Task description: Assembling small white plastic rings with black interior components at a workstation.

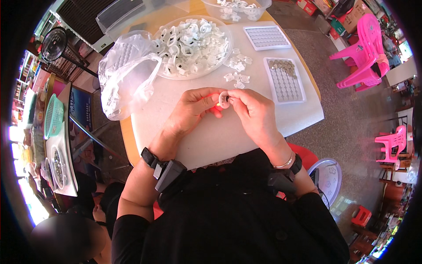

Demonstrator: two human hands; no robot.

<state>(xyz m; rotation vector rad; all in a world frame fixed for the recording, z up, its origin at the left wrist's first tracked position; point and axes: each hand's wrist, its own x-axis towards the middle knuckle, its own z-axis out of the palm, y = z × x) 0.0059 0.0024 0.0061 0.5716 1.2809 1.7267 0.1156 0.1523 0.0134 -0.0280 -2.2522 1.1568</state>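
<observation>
Over the white-covered table [198, 145], my left hand [190, 110] pinches a small round white plastic piece [223, 100] between thumb and fingers. A red-orange glow shows on the left fingers beside it. My right hand [257, 116] grips the same piece at its right edge, near a dark spot; whether these fingers hold anything more is too small to tell. Beyond the hands lie several loose white plastic pieces [237, 79]. To their right is a white tray [288, 95] of round pockets, with small round metallic discs [283, 67] gathered at its far end.
A large clear round dish [230, 44] heaped with white plastic pieces [187, 46] stands at the back. Left of it slumps a clear plastic bag [125, 83]. Another pocketed tray [267, 38] and a clear tub [263, 9] are farther back. A person [99, 213] sits at lower left.
</observation>
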